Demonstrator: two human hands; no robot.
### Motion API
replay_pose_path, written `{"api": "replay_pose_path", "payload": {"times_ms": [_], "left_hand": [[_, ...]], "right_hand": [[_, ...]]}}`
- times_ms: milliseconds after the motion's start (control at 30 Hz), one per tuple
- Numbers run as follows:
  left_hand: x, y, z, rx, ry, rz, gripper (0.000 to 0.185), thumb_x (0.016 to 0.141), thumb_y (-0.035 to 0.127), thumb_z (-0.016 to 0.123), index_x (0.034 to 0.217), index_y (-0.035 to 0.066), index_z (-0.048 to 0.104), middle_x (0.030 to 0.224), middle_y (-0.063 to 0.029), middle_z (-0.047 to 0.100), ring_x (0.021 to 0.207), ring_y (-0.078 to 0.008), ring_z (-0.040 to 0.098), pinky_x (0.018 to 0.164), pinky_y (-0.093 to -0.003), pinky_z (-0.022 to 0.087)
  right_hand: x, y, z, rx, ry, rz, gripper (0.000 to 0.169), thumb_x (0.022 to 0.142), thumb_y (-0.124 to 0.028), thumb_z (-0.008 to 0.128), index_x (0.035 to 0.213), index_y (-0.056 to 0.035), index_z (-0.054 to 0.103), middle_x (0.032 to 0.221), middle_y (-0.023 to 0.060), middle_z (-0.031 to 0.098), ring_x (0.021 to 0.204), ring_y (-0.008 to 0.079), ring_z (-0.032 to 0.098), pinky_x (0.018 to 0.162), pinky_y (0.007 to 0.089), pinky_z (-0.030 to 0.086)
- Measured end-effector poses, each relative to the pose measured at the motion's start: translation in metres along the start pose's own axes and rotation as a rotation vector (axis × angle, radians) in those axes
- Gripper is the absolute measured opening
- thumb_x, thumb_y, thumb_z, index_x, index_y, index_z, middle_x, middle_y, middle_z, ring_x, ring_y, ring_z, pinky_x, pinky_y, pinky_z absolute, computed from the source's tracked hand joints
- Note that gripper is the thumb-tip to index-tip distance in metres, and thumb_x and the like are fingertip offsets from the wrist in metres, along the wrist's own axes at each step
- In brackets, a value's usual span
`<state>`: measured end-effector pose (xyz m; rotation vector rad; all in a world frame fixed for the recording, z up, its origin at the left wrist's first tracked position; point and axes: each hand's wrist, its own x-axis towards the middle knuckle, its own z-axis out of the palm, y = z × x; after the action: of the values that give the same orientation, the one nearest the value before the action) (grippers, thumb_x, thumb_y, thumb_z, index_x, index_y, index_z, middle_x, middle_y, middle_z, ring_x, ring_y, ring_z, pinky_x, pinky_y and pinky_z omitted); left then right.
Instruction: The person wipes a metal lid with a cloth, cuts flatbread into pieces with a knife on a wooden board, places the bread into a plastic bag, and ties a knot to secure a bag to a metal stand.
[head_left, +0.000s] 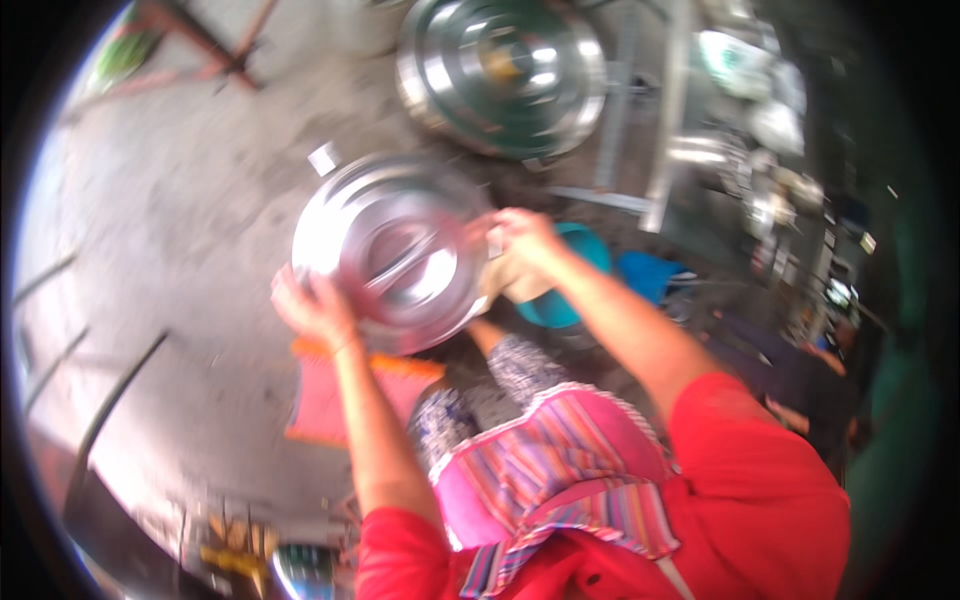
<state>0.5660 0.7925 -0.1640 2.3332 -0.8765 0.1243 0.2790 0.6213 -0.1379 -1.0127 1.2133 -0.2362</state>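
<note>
A large round shiny metal lid (409, 180) with a bar handle across its middle is in front of me, its top side towards my face. My left hand (319, 304) grips its near left rim. On the opposite rim, my right hand (525, 236) holds the lid with bent fingers. Something beige (521, 281), maybe cloth, hangs under the right hand; blur hides what it is. Just beyond the lid stands a bigger round metal vessel or lid (465, 97) with concentric rings.
A turquoise bucket (592, 247) is below my right forearm, beside a blue item (649, 277). A pink mat with orange edging (322, 397) lies on the concrete floor (195, 247). Another person (787, 375) is at the right. Metal rails (667, 135) and white plastic bags (750, 75) stand nearby.
</note>
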Motion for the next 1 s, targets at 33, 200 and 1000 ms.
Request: {"api": "replay_pose_path", "payload": {"times_ms": [33, 200, 1000], "left_hand": [[0.012, 0.017, -0.004, 0.045, 0.017, 0.023, 0.036, 0.082, 0.018, 0.061, 0.113, -0.001, 0.057, 0.115, -0.0185, 0.058, 0.110, -0.0343, 0.052, 0.095, -0.0467, 0.039], [0.007, 0.044, 0.011, 0.171, -0.238, -0.232, 0.052, 0.086, 0.044, 0.054, 0.126, 0.011, 0.049, 0.141, -0.0081, 0.039, 0.133, -0.0282, 0.030, 0.107, -0.0520, 0.019], [0.016, 0.046, -0.009, 0.173, -0.307, -0.282, 0.054, 0.086, 0.041, 0.054, 0.130, 0.013, 0.043, 0.141, -0.0090, 0.038, 0.132, -0.0326, 0.030, 0.105, -0.0565, 0.019]], "right_hand": [[0.008, -0.012, -0.002, -0.391, 0.194, -0.059, 0.025, 0.080, -0.007, 0.066, 0.104, 0.0010, 0.063, 0.087, 0.0080, 0.067, 0.078, 0.0100, 0.059, 0.070, 0.0260, 0.049], [0.095, -0.095, 0.011, -0.836, -0.029, -0.447, 0.030, 0.084, -0.016, 0.060, 0.112, -0.0037, 0.061, 0.080, 0.0092, 0.065, 0.070, 0.0159, 0.061, 0.067, 0.0290, 0.049], [0.173, -0.165, 0.179, -0.746, -0.963, -0.623, 0.043, 0.081, 0.002, 0.046, 0.120, -0.0115, 0.059, 0.129, 0.0070, 0.054, 0.111, 0.0196, 0.056, 0.091, 0.0288, 0.045]]}}
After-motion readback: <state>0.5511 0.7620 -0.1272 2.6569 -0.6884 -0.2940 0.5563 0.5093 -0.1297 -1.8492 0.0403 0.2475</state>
